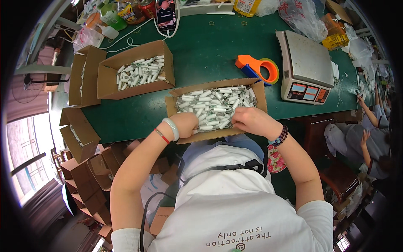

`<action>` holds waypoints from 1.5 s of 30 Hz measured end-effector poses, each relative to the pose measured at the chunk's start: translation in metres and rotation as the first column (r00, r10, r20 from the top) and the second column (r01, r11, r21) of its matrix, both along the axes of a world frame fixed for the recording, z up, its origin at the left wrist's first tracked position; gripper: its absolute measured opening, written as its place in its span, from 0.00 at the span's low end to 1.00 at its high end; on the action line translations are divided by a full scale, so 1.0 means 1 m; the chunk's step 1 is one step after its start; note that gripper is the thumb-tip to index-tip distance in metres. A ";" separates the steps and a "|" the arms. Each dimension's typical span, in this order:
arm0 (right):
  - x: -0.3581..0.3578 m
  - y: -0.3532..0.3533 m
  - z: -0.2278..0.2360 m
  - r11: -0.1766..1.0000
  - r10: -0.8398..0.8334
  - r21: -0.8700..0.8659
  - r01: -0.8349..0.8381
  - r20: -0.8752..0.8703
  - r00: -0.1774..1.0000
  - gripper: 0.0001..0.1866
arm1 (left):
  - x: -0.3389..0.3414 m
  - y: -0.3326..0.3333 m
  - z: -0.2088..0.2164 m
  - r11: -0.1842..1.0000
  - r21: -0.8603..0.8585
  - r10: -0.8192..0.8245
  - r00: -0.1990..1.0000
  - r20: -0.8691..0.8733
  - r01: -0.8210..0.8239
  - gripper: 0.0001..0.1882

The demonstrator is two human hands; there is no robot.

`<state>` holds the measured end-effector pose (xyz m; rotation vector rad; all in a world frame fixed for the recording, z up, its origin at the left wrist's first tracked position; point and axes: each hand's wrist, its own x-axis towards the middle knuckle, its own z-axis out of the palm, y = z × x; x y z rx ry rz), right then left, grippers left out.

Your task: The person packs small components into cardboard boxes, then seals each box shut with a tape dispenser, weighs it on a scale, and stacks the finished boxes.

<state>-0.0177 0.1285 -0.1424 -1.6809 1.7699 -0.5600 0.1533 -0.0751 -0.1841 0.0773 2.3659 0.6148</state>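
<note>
White cylindrical pieces (216,103) lay heaped in an open cardboard box (261,96), under and just beyond both hands. The left hand (185,124) was curled at the box's near left corner; the right hand (251,121) had its fingers bunched at the heap. Whether either pinched a piece, I could not tell. Beyond the right hand, an orange-and-blue tape dispenser (251,64) and a digital scale (310,59) sat on the green counter (205,50).
</note>
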 end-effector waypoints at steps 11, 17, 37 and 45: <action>-0.022 0.014 0.011 0.949 -0.310 0.115 0.293 0.186 0.932 0.04 | -0.012 0.000 0.015 0.959 -0.219 0.160 0.981 -0.109 -0.180 0.08; -0.006 0.012 -0.008 0.977 -0.190 0.031 0.213 -0.343 0.920 0.05 | -0.017 0.011 0.038 0.973 -0.114 0.186 0.976 -0.113 -0.199 0.08; 0.044 -0.044 -0.046 0.996 0.064 -0.033 -0.083 -0.390 0.919 0.02 | 0.002 0.016 0.015 0.953 -0.298 0.012 0.992 -0.129 -0.051 0.09; 0.054 -0.052 -0.039 0.971 0.119 -0.154 -0.183 -0.354 0.928 0.04 | 0.002 -0.004 0.044 0.981 -0.121 0.124 0.972 -0.200 -0.150 0.06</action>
